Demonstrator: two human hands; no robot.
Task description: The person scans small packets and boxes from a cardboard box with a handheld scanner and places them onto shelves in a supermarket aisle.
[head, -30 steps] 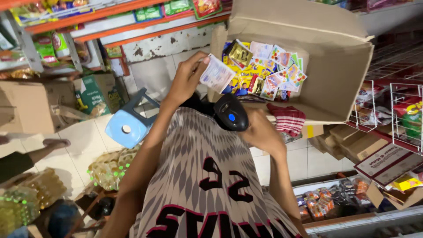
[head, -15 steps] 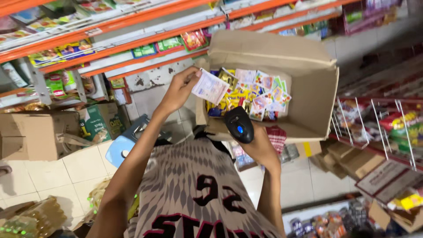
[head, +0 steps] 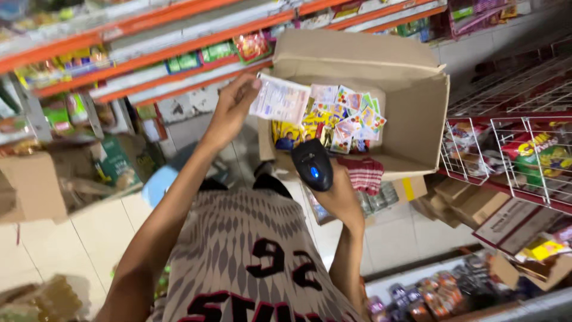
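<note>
Nearest the camera: patterned jersey [head: 250, 262], both arms reaching forward over it.

Right hand [head: 342, 200] is wrapped around a black handheld scanner [head: 311, 165], fingers closed on the grip, blue light showing on its head. The scanner head points up and away toward the sachet held above it.

Left hand [head: 229, 110] is raised higher and further out, pinching a flat whitish sachet [head: 280, 99] by its left edge, thumb and fingertips closed on it. The sachet is held roughly flat, facing the scanner, just over the near-left corner of the open cardboard box [head: 417, 101]. Sachet and scanner are apart, not touching.

Step in hand, as I read it: scanning one sachet taken from the box. Aim looks lined up but I can't tell whether the code side faces the scanner; print is too blurred.

Next move calls for: keeping the sachet steady and flat in the beam, code side toward the scanner head, scanner held off it.

Box holds a loose pile of colourful sachets [head: 345, 119], flaps up; a red-and-white striped cloth [head: 364, 175] lies just below its front edge.

Further out: orange shelf rails [head: 179, 42] with packaged goods to the left, white wire racks [head: 512, 149] with snack packs on the right, more cardboard cartons [head: 476, 206] on the tiled floor [head: 95, 232].
</note>
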